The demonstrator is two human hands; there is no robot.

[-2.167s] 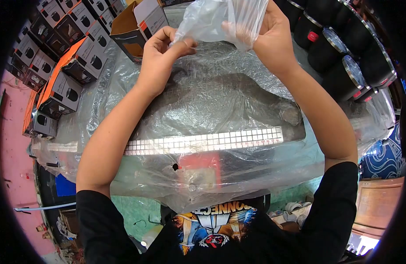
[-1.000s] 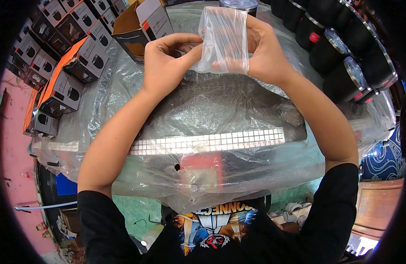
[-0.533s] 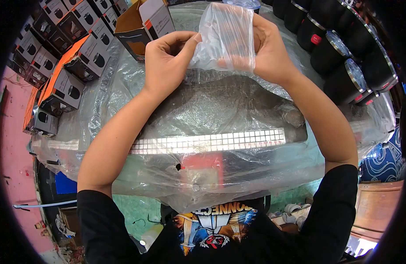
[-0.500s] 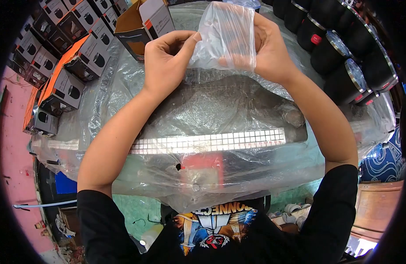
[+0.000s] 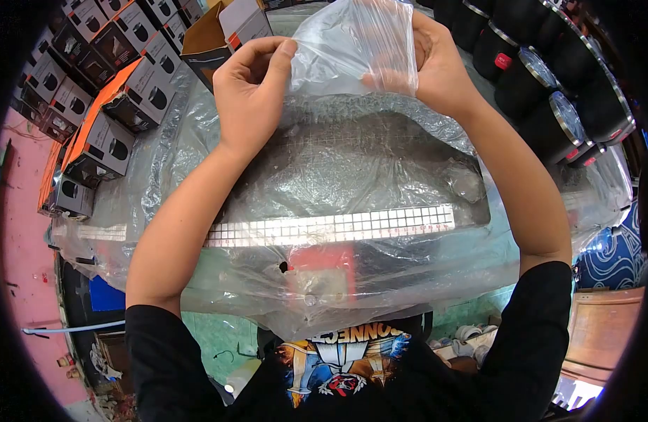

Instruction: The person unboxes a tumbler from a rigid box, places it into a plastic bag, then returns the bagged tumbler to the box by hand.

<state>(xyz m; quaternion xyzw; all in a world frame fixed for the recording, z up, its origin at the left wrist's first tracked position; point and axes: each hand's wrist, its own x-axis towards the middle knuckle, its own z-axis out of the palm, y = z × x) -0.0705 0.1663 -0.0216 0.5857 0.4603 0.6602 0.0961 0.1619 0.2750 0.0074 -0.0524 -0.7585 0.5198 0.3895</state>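
A clear plastic bag (image 5: 338,53) is stretched between my two hands above the far side of the table. My left hand (image 5: 252,88) pinches its left edge between thumb and fingertips. The fingers and thumb of my right hand (image 5: 436,67) reach into the bag's mouth and hold it spread, showing blurred through the thin film. Behind my left hand stands a cardboard box (image 5: 247,24) with its flaps up.
Boxes with cup pictures (image 5: 102,144) are stacked at the left. Black tumblers (image 5: 524,74) with clear lids crowd the right. Clear plastic sheeting (image 5: 352,169) covers the table, with a white gridded strip (image 5: 331,226) along its near side.
My left hand has moved left and slightly up, pulling the bag wider and flatter. My right hand has shifted a little up and right.
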